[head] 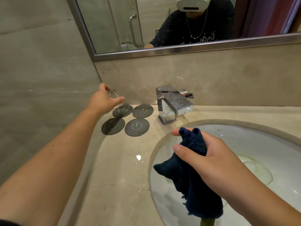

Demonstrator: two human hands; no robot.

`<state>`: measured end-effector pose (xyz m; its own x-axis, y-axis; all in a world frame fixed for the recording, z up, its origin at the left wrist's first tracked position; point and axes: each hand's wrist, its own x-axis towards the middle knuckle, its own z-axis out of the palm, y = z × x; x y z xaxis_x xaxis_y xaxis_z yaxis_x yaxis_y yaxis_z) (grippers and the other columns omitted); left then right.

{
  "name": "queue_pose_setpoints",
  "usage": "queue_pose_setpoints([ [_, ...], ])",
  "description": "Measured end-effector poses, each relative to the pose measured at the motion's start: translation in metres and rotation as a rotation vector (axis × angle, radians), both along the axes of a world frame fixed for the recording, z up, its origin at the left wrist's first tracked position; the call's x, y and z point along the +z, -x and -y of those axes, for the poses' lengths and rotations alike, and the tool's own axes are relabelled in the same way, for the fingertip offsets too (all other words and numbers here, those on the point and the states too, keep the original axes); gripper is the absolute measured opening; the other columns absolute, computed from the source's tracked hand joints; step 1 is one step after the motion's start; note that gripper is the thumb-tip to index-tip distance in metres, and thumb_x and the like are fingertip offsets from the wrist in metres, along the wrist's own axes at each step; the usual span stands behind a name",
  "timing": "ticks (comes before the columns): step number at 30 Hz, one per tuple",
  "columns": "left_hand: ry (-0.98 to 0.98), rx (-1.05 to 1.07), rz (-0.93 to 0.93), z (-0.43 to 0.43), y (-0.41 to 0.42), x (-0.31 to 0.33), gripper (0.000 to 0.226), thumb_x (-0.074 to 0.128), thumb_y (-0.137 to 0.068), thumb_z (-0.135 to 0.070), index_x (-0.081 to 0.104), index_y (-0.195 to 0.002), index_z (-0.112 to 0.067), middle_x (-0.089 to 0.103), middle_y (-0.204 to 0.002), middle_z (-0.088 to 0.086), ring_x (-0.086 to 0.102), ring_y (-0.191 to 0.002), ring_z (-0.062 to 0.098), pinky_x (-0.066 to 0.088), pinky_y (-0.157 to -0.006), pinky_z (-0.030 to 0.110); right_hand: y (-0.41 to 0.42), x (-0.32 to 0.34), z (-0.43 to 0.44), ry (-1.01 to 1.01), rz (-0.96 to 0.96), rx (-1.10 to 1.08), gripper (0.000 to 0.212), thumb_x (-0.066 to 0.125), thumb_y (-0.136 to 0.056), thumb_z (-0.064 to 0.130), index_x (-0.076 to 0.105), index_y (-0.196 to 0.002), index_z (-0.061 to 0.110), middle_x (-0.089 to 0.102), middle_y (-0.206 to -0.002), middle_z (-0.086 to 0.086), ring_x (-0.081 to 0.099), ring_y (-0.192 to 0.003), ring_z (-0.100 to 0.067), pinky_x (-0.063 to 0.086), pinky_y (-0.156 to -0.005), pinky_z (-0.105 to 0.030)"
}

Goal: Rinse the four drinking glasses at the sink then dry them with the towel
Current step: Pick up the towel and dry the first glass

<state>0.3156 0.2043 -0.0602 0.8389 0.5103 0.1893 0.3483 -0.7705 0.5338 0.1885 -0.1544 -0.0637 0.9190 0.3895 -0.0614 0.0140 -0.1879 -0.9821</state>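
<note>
My left hand (104,100) reaches to the back left of the counter and grips a clear drinking glass (116,99) near one end. The glass's other end meets the back-left of several round dark coasters (137,127). No other glass shows. My right hand (211,154) grips a dark blue towel (192,175) above the white sink basin (254,144); the cloth bunches above my fingers and hangs down into the bowl.
A square chrome faucet (173,105) stands behind the basin, no water running. The beige stone counter (117,168) has water drops near the basin's left rim. A mirror (179,23) hangs above, and a wall closes the left side.
</note>
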Motion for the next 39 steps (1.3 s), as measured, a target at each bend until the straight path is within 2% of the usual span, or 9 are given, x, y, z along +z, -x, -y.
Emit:
queue_pose_setpoints([
  [2, -0.019, 0.007, -0.032, 0.001, -0.005, 0.004, 0.078, 0.084, -0.082, -0.051, 0.044, -0.135, -0.012, 0.065, -0.12, 0.012, 0.057, -0.1, 0.028, 0.042, -0.081, 0.035, -0.002, -0.001, 0.0, 0.006, -0.003, -0.001, 0.021, 0.071, -0.092, 0.037, 0.071, -0.108, 0.05, 0.078, -0.089, 0.015, 0.076, -0.082, -0.004, 0.061, -0.091, -0.037],
  [7, -0.058, -0.026, -0.047, 0.015, -0.019, 0.001, 0.086, 0.088, -0.081, -0.043, 0.041, -0.146, -0.013, 0.064, -0.128, 0.01, 0.057, -0.101, 0.025, 0.046, -0.083, 0.034, -0.004, -0.005, -0.003, 0.007, -0.02, -0.009, 0.02, 0.072, -0.09, 0.04, 0.07, -0.104, 0.054, 0.079, -0.089, 0.014, 0.077, -0.082, -0.007, 0.061, -0.092, -0.043],
  [11, -0.056, -0.012, -0.041, 0.014, -0.022, -0.004, 0.08, 0.084, -0.081, -0.042, 0.044, -0.145, -0.016, 0.066, -0.132, 0.009, 0.057, -0.124, 0.032, 0.054, -0.1, 0.043, -0.005, -0.005, -0.002, 0.007, -0.018, -0.014, 0.018, 0.071, -0.09, 0.04, 0.069, -0.1, 0.055, 0.079, -0.088, 0.011, 0.077, -0.08, -0.009, 0.062, -0.09, -0.041],
  [16, -0.036, -0.01, -0.012, 0.014, -0.018, -0.005, 0.071, 0.082, -0.084, -0.031, 0.051, -0.144, -0.011, 0.066, -0.134, 0.011, 0.062, -0.106, 0.025, 0.055, -0.091, 0.037, -0.006, -0.005, 0.0, 0.011, -0.022, -0.019, 0.018, 0.072, -0.091, 0.039, 0.071, -0.105, 0.051, 0.078, -0.088, 0.015, 0.076, -0.08, -0.005, 0.061, -0.089, -0.037],
  [22, -0.017, -0.032, 0.056, 0.015, -0.017, 0.0, 0.069, 0.082, -0.086, -0.028, 0.052, -0.146, -0.012, 0.064, -0.139, 0.008, 0.064, -0.118, 0.025, 0.048, -0.088, 0.027, -0.007, -0.006, -0.001, 0.007, -0.023, -0.021, 0.023, 0.071, -0.087, 0.042, 0.07, -0.107, 0.052, 0.079, -0.089, 0.014, 0.077, -0.082, -0.007, 0.061, -0.092, -0.042],
  [28, 0.102, 0.001, 0.04, 0.01, -0.014, -0.012, 0.073, 0.077, -0.087, -0.029, 0.043, -0.149, -0.015, 0.061, -0.14, 0.01, 0.063, -0.114, 0.027, 0.057, -0.099, 0.043, -0.006, -0.008, -0.002, -0.003, -0.03, -0.022, 0.023, 0.072, -0.087, 0.042, 0.071, -0.108, 0.052, 0.079, -0.09, 0.016, 0.077, -0.083, -0.005, 0.061, -0.093, -0.041],
  [31, 0.182, 0.035, 0.024, 0.008, -0.012, -0.021, 0.085, 0.079, -0.088, -0.039, 0.031, -0.154, -0.015, 0.057, -0.138, 0.008, 0.057, -0.117, 0.027, 0.052, -0.099, 0.039, -0.006, -0.009, -0.002, -0.012, -0.032, -0.021, 0.024, 0.072, -0.088, 0.041, 0.07, -0.107, 0.054, 0.079, -0.09, 0.016, 0.077, -0.083, -0.005, 0.061, -0.093, -0.041],
  [34, 0.218, 0.07, 0.068, 0.008, -0.013, -0.032, 0.085, 0.081, -0.086, -0.045, 0.034, -0.151, -0.017, 0.059, -0.139, 0.01, 0.059, -0.124, 0.031, 0.051, -0.097, 0.037, -0.006, -0.009, -0.003, -0.014, -0.03, -0.025, 0.024, 0.072, -0.087, 0.041, 0.071, -0.108, 0.051, 0.079, -0.089, 0.016, 0.077, -0.082, -0.006, 0.061, -0.091, -0.039],
  [39, 0.212, 0.077, 0.101, 0.009, -0.016, -0.037, 0.08, 0.081, -0.083, -0.049, 0.04, -0.146, -0.02, 0.063, -0.137, 0.008, 0.061, -0.123, 0.029, 0.05, -0.095, 0.036, -0.005, -0.009, -0.004, -0.009, -0.027, -0.013, 0.021, 0.072, -0.091, 0.038, 0.071, -0.106, 0.052, 0.079, -0.088, 0.015, 0.077, -0.08, -0.006, 0.062, -0.088, -0.037],
])
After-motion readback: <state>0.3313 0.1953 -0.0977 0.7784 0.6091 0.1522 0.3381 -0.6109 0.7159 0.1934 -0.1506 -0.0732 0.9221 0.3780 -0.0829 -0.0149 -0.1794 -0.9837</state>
